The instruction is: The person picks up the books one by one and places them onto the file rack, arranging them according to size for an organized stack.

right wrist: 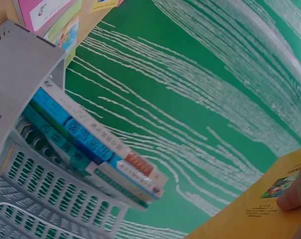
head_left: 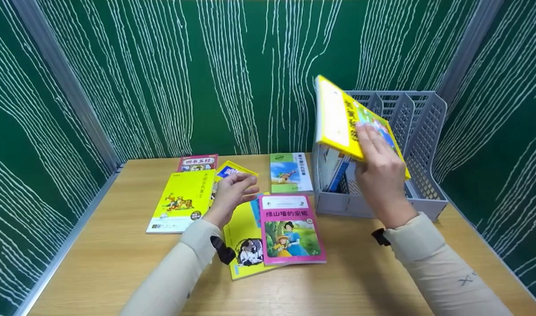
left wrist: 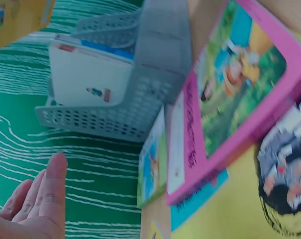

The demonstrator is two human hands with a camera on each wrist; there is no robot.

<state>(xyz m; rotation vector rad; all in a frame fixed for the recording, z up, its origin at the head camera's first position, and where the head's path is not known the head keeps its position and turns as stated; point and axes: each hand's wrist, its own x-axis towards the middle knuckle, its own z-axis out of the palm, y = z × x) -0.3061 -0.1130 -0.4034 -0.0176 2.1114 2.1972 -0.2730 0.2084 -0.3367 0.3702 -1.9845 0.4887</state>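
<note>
My right hand (head_left: 380,173) grips a yellow book (head_left: 338,116), tilted in the air in front of and above the grey file rack (head_left: 382,206). In the right wrist view the thumb presses on the yellow back cover (right wrist: 259,209). Several books (right wrist: 90,134) stand in the rack's leftmost compartment. My left hand (head_left: 235,193) hovers over the books with relaxed fingers and holds nothing. Below it, a pink book (head_left: 290,228) lies on a yellow book (head_left: 241,237) with a black-and-white picture.
On the table's left lies another yellow book (head_left: 180,202), overlapping a red-edged book (head_left: 198,162). A yellow-and-blue book (head_left: 235,169) is behind the left hand. Beside the rack lies a green-and-blue book (head_left: 290,173). Green walls (head_left: 233,66) with white lines enclose the table (head_left: 110,245).
</note>
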